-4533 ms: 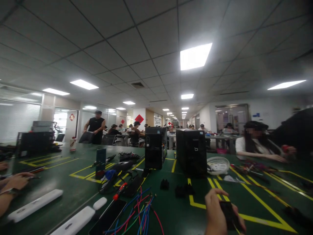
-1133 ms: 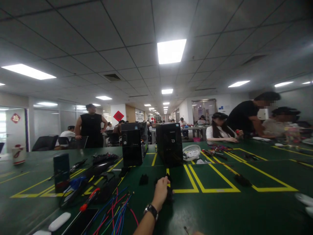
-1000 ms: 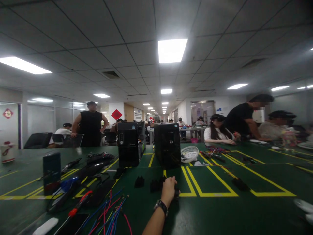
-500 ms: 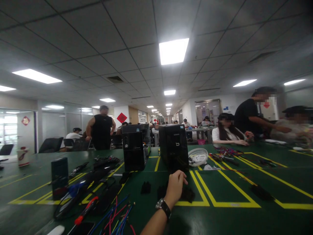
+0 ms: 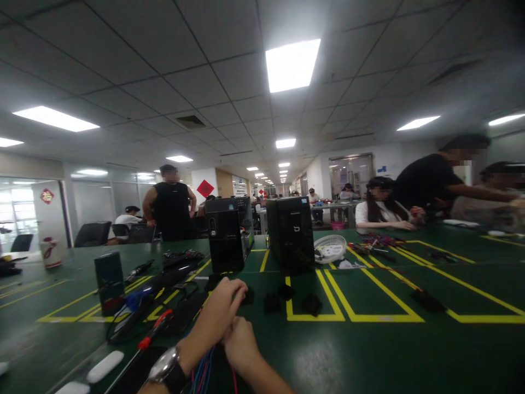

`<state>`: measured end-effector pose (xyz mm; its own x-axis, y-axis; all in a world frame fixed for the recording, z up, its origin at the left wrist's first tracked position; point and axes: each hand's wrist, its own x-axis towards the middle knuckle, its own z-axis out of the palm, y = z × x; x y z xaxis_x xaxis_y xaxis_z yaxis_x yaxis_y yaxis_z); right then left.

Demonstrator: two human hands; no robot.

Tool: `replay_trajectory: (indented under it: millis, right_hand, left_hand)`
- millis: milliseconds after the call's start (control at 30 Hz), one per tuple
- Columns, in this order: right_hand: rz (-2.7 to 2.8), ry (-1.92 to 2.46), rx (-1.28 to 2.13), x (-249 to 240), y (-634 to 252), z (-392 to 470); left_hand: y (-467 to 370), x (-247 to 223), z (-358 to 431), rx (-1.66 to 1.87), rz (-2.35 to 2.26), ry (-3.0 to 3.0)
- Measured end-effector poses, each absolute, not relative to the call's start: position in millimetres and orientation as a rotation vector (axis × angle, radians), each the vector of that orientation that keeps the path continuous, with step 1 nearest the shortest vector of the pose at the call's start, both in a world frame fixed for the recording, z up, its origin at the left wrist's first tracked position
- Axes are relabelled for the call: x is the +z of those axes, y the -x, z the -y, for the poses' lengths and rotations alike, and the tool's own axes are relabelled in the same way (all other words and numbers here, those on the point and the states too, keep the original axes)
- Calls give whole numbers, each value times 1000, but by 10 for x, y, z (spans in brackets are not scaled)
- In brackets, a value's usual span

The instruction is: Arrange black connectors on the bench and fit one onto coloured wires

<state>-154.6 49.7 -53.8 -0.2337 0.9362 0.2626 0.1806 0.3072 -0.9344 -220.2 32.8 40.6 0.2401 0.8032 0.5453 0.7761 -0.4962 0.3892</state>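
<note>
Wires [image 5: 200,375], a loose bundle of blue and red insulated strands, lie on the green table [image 5: 369,355] at the near edge of our view, running out from just under our two hands. Our left hand [image 5: 217,314], with a metal-cased watch [image 5: 166,371] on its wrist, reaches forward with fingers curled down; our right hand [image 5: 240,345] sits just beside it, touching it, fingers bent in a loose fist. Whether either hand pinches a strand we cannot tell, since the fingertips are turned away from us.

To the right of our hands the table surface lies open, smooth and slightly glossy, crossed only by yellow tape lines [image 5: 369,317]. To the left the room is tighter: a red-handled screwdriver [image 5: 150,336], a dark flat phone-like slab beneath our wrist, black cables [image 5: 135,320] and two white oblong pieces [image 5: 104,365] crowd the near corner. Ahead, several small black blocks [image 5: 311,303] sit near the tape, close beyond our knuckles. Behind them two black boxy computer towers [image 5: 291,232] stand upright, with a white mesh basket [image 5: 330,247] to their right.

Across the table other people sit and lean over their own work, well apart from us, and a person in a black sleeveless top [image 5: 169,205] stands at the far left.
</note>
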Motion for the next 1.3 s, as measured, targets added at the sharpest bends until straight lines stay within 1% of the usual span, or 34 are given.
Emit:
replay_trajectory:
  millis: [100,233,400,467,533,633,767,833,933,1000,1100,1300]
  right_hand:
    - [1823,1049,710,-499,1120,-410]
    - [1993,1104,384,-408,24,-343]
    - [1726,1503,107,-437,-1703,-164]
    - [1604,1652,49,-523,-2217,-14]
    - [1548,1790,13,-617,-2535,137]
    - [1540,1905,9,-714,-2705,242]
    - [1515,2002,12,-738,-2764,135]
    - [1544,2077,-44,-731,-2844,77]
    - [1466,2261,-228,-730,-3026,83]
    - [1330,2430,-335,-742,-3135,141]
    - [1203,2615,-350,-768,-3208,231]
    - [1149,2646,-346,-742,-3178,300]
  left_hand:
    - [2084,295,-490,1161,-1549,-2413]
    - [1537,146,-762,1220,-1384,-2411]
    - [398,-107,-944,1059,-1062,-2450]
    - [-115,-232,-1001,1006,-925,-2455]
    - [-629,-352,-1077,971,-832,-2445]
    - [-1351,-500,-1222,928,-771,-2438]
    - [-2110,-654,-1409,888,-749,-2440]
    - [-2381,-729,-1470,861,-752,-2445]
    - [-2651,-824,-1501,829,-763,-2445]
    - [-2734,-864,-1489,837,-760,-2443]
    - [-2696,-881,-1450,871,-721,-2450]
    - [-2116,-780,-1329,872,-640,-2493]
